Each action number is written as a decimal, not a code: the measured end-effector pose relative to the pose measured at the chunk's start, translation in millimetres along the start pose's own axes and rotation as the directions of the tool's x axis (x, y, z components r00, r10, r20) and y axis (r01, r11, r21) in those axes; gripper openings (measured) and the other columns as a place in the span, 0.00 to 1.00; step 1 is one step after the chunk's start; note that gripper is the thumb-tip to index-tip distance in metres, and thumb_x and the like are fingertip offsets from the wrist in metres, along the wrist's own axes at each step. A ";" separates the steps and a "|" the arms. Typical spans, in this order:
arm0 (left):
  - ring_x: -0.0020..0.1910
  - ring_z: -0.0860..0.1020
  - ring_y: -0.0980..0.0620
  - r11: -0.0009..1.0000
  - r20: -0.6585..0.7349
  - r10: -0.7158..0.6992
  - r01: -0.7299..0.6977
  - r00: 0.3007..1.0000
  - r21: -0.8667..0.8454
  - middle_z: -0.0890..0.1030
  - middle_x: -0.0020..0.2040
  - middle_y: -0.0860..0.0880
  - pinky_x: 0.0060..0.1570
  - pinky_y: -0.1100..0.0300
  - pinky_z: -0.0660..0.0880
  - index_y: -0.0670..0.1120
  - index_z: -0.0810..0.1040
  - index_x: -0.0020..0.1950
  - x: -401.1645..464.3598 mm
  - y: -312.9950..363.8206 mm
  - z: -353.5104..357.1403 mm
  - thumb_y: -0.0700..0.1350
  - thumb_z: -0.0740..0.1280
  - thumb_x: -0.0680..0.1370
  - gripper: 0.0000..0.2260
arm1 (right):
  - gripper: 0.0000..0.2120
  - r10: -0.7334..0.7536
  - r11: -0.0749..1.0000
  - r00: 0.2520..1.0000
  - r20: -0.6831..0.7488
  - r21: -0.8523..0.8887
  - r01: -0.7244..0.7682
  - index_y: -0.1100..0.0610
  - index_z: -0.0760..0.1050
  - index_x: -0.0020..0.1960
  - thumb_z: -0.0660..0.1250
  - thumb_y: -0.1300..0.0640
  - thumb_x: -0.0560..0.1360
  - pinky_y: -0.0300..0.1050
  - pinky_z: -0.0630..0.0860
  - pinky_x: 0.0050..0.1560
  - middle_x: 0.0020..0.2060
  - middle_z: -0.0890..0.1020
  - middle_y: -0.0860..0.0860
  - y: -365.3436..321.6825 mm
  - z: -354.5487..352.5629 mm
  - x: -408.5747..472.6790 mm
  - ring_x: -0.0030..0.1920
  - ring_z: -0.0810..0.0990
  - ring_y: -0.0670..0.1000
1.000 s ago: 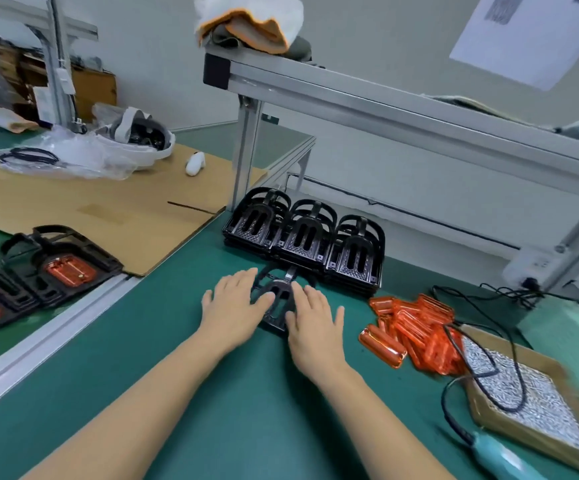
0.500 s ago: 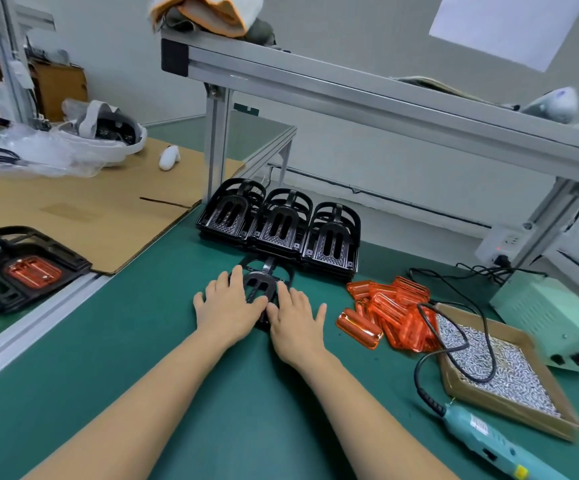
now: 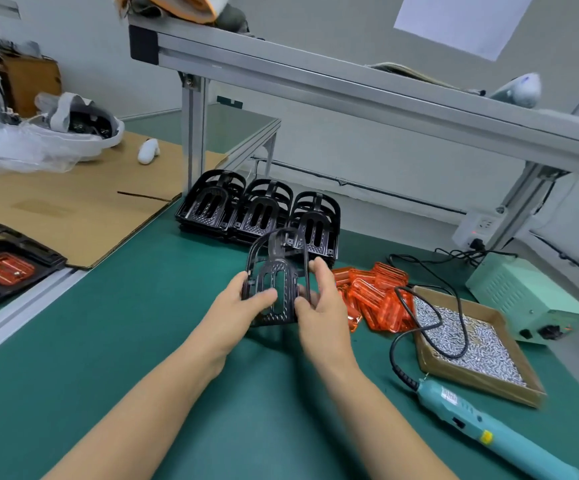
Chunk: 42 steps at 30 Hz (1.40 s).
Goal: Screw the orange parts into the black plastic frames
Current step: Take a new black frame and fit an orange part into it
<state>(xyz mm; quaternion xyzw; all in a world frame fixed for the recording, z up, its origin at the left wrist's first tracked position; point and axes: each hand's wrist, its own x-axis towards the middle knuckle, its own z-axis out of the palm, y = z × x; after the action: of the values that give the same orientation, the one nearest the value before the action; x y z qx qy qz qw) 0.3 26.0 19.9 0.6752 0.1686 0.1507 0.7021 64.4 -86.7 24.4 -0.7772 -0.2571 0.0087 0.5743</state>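
Observation:
Both hands hold one black plastic frame (image 3: 274,271) tilted up off the green mat. My left hand (image 3: 243,303) grips its left edge, thumb across the front. My right hand (image 3: 322,299) grips its right edge, fingers curled round the rim. Behind it stand three stacks of black frames (image 3: 257,209). A heap of orange parts (image 3: 374,296) lies just right of my right hand. An electric screwdriver (image 3: 489,434) lies at the lower right, its cable running over a cardboard tray of screws (image 3: 471,337).
Finished frames with orange inserts (image 3: 4,268) sit at the far left past an aluminium rail. A cardboard sheet (image 3: 56,206) covers the left bench. A green power supply (image 3: 523,299) stands at the right. An aluminium shelf beam (image 3: 350,95) crosses overhead.
Both hands were lying flat on the frame on the mat. They have since gripped it by its sides and lifted it, tilting it upright toward me.

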 end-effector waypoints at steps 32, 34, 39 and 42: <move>0.37 0.83 0.47 0.738 0.113 -0.394 0.387 0.912 -0.553 0.84 0.40 0.42 0.32 0.56 0.81 0.39 0.77 0.52 9.2 -20.4 14.0 0.36 0.63 0.77 0.06 | 0.14 0.090 0.381 0.990 0.112 -0.922 0.069 0.53 0.70 0.63 0.55 0.48 0.82 0.51 0.63 0.60 0.63 0.76 0.52 41.6 -79.1 29.2 0.63 0.69 0.57; 0.37 0.83 0.47 0.736 0.116 -0.387 0.382 0.915 -0.559 0.84 0.40 0.42 0.34 0.55 0.81 0.39 0.77 0.53 8.4 -20.4 13.1 0.35 0.63 0.77 0.06 | 0.12 0.092 0.301 0.986 0.137 -0.948 0.104 0.52 0.69 0.63 0.56 0.50 0.82 0.52 0.62 0.60 0.63 0.77 0.52 42.7 -74.0 32.1 0.64 0.70 0.56; 0.37 0.84 0.48 0.745 0.117 -0.373 0.372 0.920 -0.553 0.84 0.39 0.42 0.43 0.52 0.79 0.39 0.80 0.47 9.0 -21.9 11.7 0.35 0.63 0.78 0.06 | 0.10 0.031 0.298 0.990 0.138 -0.946 0.123 0.51 0.73 0.60 0.60 0.52 0.80 0.52 0.61 0.59 0.57 0.80 0.51 42.8 -69.7 35.9 0.60 0.73 0.56; 0.36 0.84 0.48 0.740 0.120 -0.374 0.374 0.920 -0.560 0.84 0.38 0.43 0.41 0.53 0.80 0.40 0.77 0.50 6.5 -20.5 12.7 0.35 0.63 0.78 0.05 | 0.12 0.020 0.422 0.992 0.122 -0.901 0.102 0.52 0.75 0.61 0.64 0.52 0.78 0.50 0.64 0.59 0.57 0.80 0.52 40.1 -71.2 34.5 0.60 0.74 0.56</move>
<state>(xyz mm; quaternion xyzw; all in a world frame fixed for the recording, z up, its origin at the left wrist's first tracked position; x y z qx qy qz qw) 11.4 16.6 -0.4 0.3853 0.2473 0.0504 0.8876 132.0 -144.2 22.3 -0.9555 -0.2727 -0.1005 0.0511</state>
